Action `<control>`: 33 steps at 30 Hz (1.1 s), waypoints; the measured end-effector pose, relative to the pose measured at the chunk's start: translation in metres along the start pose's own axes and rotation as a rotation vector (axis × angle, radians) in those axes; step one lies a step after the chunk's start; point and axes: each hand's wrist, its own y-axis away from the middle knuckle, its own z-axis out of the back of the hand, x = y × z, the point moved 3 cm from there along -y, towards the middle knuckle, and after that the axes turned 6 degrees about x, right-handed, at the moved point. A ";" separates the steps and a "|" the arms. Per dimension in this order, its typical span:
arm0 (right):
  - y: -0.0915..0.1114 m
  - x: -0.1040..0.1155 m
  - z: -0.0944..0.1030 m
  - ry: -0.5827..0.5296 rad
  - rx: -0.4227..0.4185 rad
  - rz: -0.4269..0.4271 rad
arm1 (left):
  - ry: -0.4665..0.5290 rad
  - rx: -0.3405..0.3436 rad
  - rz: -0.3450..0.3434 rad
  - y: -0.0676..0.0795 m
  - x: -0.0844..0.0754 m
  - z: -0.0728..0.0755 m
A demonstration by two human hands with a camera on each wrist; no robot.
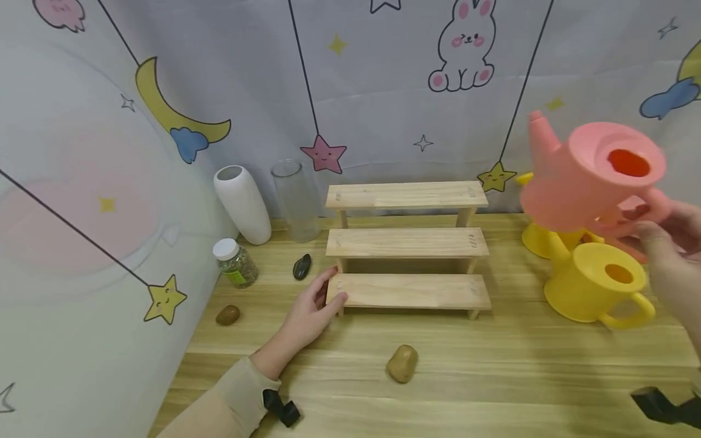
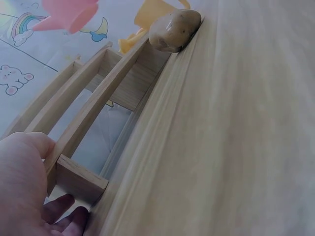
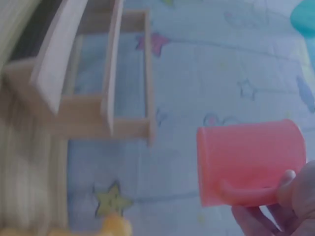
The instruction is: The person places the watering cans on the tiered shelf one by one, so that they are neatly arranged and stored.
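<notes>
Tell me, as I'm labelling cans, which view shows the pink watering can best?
The head view: the pink watering can shows spout, opening and handle there. Left wrist crops it at the top edge; right wrist shows body and handle, no spout.

I'm at a wood-grained bench in a decorated corner, perhaps in a home, perhaps a small set; I can't tell which. A pale, creased backdrop rises behind it, printed nursery-style with a pink star, a moon and a rabbit. The wooden stand, white vase and plastic watering cans are household and gardening ware.
</notes>
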 end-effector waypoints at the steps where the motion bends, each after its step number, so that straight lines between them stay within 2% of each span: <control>1: 0.000 0.015 -0.008 0.016 0.004 -0.015 | -0.001 -0.001 -0.001 0.001 0.000 0.001; 2: 0.000 0.026 -0.015 0.032 0.004 -0.012 | -0.007 -0.003 -0.003 0.001 0.000 0.001; 4: -0.004 0.043 -0.029 -0.005 0.030 -0.012 | -0.008 -0.003 -0.006 0.001 0.000 0.001; 7: -0.011 0.059 -0.050 0.002 0.042 0.011 | -0.007 -0.008 -0.006 -0.001 0.001 0.000; 13: -0.027 0.081 -0.095 -0.035 0.131 0.054 | -0.016 -0.017 -0.008 -0.001 0.000 -0.001; 19: -0.043 0.095 -0.134 -0.085 0.231 0.044 | -0.016 -0.007 -0.005 -0.001 0.001 -0.001; 26: -0.058 0.108 -0.164 -0.105 0.287 0.026 | -0.026 -0.007 -0.043 -0.001 0.003 0.001; 33: -0.067 0.124 -0.186 -0.060 0.339 0.015 | -0.055 -0.016 -0.049 -0.001 0.003 0.001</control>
